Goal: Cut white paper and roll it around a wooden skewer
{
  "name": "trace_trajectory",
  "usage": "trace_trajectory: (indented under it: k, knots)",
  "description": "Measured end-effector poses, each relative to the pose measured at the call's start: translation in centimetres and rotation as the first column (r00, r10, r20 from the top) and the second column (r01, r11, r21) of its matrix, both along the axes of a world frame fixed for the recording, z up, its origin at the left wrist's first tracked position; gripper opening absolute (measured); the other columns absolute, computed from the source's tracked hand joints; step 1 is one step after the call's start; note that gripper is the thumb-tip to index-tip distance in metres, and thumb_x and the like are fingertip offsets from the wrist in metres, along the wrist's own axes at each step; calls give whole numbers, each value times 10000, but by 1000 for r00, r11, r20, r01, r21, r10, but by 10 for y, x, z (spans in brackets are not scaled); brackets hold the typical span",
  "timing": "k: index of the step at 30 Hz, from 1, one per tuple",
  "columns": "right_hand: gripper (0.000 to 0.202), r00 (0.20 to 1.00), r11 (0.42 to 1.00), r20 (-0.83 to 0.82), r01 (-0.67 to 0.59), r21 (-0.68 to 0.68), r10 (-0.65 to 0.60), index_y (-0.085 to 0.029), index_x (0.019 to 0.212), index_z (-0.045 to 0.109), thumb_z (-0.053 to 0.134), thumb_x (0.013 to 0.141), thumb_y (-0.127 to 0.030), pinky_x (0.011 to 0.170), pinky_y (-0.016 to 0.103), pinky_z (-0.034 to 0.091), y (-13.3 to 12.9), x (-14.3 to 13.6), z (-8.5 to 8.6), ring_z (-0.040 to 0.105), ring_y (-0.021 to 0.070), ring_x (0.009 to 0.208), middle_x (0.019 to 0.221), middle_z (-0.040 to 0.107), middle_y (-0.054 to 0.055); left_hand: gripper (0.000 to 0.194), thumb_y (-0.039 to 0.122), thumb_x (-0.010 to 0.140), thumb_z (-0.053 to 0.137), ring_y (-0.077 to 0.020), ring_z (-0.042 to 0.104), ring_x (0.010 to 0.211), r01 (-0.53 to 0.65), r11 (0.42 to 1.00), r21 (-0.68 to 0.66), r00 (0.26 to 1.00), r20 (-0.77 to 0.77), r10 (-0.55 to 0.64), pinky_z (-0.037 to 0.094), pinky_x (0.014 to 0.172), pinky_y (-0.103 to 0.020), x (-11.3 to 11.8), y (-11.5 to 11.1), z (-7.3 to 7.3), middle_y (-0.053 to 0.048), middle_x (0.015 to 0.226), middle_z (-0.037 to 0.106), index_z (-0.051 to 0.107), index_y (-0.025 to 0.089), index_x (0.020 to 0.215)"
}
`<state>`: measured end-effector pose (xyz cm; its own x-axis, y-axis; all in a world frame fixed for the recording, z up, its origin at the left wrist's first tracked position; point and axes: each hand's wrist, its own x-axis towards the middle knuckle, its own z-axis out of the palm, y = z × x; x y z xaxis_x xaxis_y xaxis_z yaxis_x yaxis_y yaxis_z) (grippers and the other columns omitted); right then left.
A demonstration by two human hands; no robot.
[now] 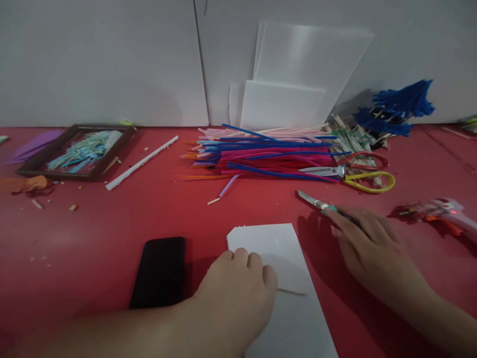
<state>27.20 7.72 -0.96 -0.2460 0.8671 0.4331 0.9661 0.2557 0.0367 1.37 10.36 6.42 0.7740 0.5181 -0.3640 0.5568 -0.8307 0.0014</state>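
Note:
A white board (283,238) lies on the red table, reaching down to the bottom edge of the view. My left hand (240,288) is closed over it, knuckles up, with a thin stick (292,291) sticking out on its right side. To the right of the board, my right hand (367,241) has its fingers wrapped round the dark handle of a craft knife (315,201). The knife's blade points up and left, close to the table. A black phone (160,271) lies left of my left hand.
Behind are coloured pipe cleaners (268,154), scissors (367,179) and leaning white sheets (283,104). A glue gun (443,211) lies at the right. Further left are a white rolled stick (141,163) and a brown frame (93,174). Small scraps dot the table.

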Motion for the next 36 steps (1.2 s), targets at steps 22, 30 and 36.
trace_trajectory:
  k: [22,30,36]
  knots:
    - [395,878,781,-356,-457,-427,319,-274,1302,629,446,957,-211,1037,471,494,1,-26,9,526,229,1322,1383,613,68,316,-46,863,417,-199,585,824,-219,975,-37,976,-28,218,413,597,-289,-30,38,26,-47,1026,580,573,173,1029]
    - [410,903,838,-331,-393,-379,275,-228,1255,639,338,977,-215,952,434,566,2,-28,16,611,230,1227,1326,653,84,329,-43,789,474,-211,614,823,-156,985,-72,982,98,162,480,670,-310,-35,38,3,-56,978,614,578,165,1021]
    - [773,985,985,-139,-119,-124,101,-144,1378,503,541,825,-682,911,550,556,-52,-72,-2,568,404,1240,1365,573,227,254,40,880,463,-225,655,917,-235,967,-98,962,122,246,519,769,-343,-33,41,-2,-74,1026,667,581,151,1076]
